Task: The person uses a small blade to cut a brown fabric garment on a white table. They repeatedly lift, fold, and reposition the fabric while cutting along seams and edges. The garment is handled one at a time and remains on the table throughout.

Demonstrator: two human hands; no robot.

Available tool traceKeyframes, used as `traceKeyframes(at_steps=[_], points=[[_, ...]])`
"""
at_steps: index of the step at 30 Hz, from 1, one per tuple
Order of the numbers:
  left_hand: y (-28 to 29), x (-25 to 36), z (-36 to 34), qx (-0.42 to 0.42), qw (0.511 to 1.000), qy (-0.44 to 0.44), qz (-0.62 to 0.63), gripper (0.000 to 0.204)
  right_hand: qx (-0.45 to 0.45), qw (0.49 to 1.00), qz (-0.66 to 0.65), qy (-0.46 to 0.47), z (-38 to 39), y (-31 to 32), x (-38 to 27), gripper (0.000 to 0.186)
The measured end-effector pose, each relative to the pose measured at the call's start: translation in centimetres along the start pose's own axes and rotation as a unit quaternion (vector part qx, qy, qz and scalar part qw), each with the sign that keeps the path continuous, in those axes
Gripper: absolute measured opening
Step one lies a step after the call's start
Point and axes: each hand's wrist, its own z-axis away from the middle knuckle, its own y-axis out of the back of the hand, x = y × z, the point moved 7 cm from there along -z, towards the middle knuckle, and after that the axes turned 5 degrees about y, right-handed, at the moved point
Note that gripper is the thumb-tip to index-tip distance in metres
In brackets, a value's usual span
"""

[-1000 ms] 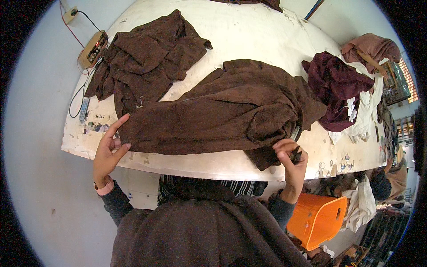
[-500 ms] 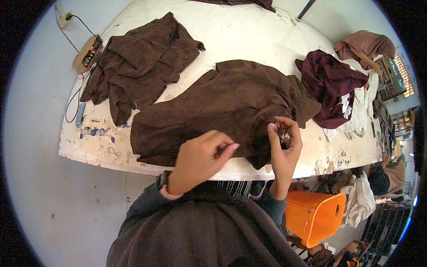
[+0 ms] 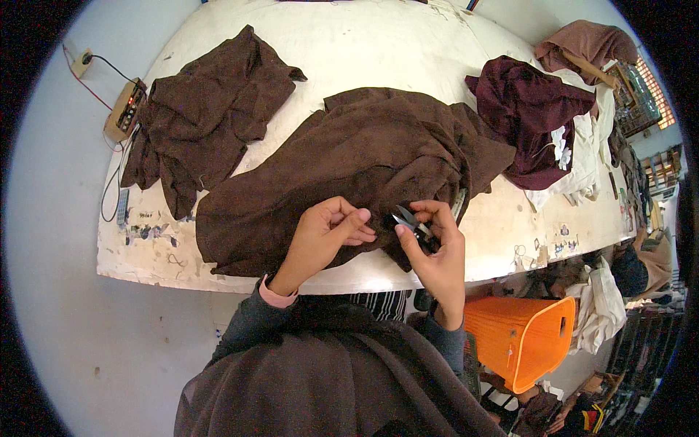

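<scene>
A brown cloth piece (image 3: 320,175) lies rumpled along the near side of the table, in front of me. Over its near right part, my right hand (image 3: 440,255) is closed around small thread snips (image 3: 412,223), their pointed blades angled toward my left. My left hand (image 3: 320,237) hovers at the cloth's near edge, thumb and fingers pinched together; whatever is between them is too small to see. The two hands are a short way apart. A second brown cloth piece (image 3: 204,109) rests crumpled at the far left.
A dark maroon cloth (image 3: 528,120) lies on white fabric (image 3: 586,171) at the right of the pale table (image 3: 378,54). Below the table's right edge stands an orange basket (image 3: 502,335). A power strip (image 3: 125,109) with cords is at the left wall. Another person's sleeve (image 3: 632,271) shows at right.
My right hand has shifted left and turned, bringing the snips' blades into view. My left hand's wrist has rotated, its fingers now pinched upward. The view has shifted slightly.
</scene>
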Motion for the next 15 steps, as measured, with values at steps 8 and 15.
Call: traceKeyframes(at_steps=[8,15], points=[[-0.3,-0.7,0.5,-0.014,0.993,0.043,0.106,0.031,-0.041,0.949,0.257,0.176,0.2,-0.3,-4.6,0.024],[-0.6,-1.3,0.6,-0.028,0.994,0.029,0.105,0.029,-0.084,0.891,0.364,0.259,0.4,-2.5,-6.5,0.018]])
